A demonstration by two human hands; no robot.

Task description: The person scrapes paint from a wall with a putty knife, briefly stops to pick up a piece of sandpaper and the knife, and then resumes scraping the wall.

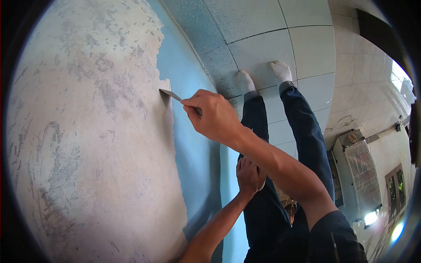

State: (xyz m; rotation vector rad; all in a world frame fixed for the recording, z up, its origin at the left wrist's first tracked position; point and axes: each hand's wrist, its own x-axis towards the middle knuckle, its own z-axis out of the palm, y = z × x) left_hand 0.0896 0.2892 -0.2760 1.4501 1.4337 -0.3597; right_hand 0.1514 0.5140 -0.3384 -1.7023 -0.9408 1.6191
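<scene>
Round mark [352,137] on box [362,168] unreadable | scraper [170,94], handle mostly hidden, gripped in right hand [211,115], blade at wall [101,140] beside blue paint [180,65] | left hand [249,176] at leg [258,210], grip cannot be told

Wall [114,140]: off-white, grey-mottled | paint [175,59]: light blue | tiles [263,50]: pale, dark-lined | trousers [305,120]: navy | scraper [170,94]: grey

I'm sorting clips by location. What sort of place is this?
Probably a room indoors, perhaps in a home: the wall is part blue, part pale and scuffed, the floor is tiled, and what looks like a window shows in the background.
</scene>
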